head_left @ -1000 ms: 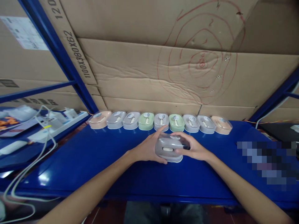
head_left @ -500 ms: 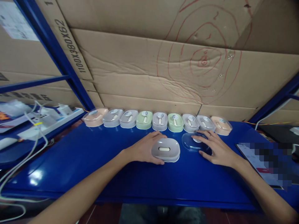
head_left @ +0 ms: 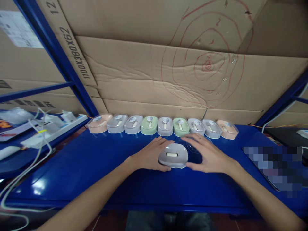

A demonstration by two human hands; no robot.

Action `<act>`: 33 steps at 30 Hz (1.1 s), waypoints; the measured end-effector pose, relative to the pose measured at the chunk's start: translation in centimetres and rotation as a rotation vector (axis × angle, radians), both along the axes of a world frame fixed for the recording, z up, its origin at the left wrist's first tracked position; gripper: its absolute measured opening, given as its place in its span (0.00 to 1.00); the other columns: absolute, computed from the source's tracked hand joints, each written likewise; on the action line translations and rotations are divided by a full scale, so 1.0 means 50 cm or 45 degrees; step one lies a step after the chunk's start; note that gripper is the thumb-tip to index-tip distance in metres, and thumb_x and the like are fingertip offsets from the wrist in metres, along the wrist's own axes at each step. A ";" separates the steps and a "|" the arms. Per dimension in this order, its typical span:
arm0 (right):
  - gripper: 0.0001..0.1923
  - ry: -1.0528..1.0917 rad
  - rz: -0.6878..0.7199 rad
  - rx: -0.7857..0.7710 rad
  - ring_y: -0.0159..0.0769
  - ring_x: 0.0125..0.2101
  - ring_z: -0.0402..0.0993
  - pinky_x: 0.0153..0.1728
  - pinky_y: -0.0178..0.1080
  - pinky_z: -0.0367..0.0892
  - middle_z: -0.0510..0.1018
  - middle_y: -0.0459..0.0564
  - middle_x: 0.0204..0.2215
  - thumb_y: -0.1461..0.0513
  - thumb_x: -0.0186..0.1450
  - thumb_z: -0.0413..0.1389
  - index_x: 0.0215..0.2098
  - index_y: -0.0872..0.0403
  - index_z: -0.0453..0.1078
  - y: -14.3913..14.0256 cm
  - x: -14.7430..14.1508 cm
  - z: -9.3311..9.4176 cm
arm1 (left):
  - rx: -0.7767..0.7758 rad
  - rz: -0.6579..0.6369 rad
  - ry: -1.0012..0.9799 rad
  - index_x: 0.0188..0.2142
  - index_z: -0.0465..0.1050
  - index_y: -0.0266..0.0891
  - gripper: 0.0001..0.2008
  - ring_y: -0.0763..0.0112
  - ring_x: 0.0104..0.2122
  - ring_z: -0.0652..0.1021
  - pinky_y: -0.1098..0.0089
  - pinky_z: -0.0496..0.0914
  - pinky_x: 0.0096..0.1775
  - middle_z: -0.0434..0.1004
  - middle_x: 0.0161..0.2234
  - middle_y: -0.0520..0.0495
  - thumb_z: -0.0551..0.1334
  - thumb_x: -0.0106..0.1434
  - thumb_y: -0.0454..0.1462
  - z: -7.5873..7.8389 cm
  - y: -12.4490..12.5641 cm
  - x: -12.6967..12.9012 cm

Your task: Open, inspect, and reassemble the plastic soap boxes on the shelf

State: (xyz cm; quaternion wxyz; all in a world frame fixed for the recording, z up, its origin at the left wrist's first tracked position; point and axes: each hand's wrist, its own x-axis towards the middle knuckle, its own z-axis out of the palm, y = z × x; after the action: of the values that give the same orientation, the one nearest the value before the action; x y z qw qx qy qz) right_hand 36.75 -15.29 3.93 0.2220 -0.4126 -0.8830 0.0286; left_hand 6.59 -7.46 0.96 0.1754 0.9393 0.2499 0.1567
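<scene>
Blue shelving (head_left: 96,173) carries your grey soap dish (head_left: 173,155); your left hand (head_left: 150,155) cups its side to steady it; your right hand (head_left: 208,155) lies open, flat, holding nothing

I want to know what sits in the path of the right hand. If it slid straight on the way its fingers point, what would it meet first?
The right hand points left and slightly away, its thumb beside the grey dish. That uncovered dish likely comes first; the left hand holds its far side.
</scene>
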 end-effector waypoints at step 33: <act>0.19 0.788 -0.087 0.173 0.56 0.61 0.79 0.62 0.58 0.73 0.81 0.59 0.60 0.48 0.78 0.55 0.58 0.48 0.79 0.046 -0.043 -0.045 | -0.053 0.107 -0.167 0.69 0.68 0.48 0.52 0.39 0.61 0.75 0.37 0.68 0.64 0.77 0.61 0.37 0.79 0.51 0.63 -0.007 0.029 -0.015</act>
State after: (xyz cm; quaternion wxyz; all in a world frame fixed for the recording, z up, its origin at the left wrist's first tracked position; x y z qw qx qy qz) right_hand 34.60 -13.01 1.67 0.5078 -0.3981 -0.7591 0.0863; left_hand 5.82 -6.01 0.59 0.2040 0.9118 0.2804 0.2200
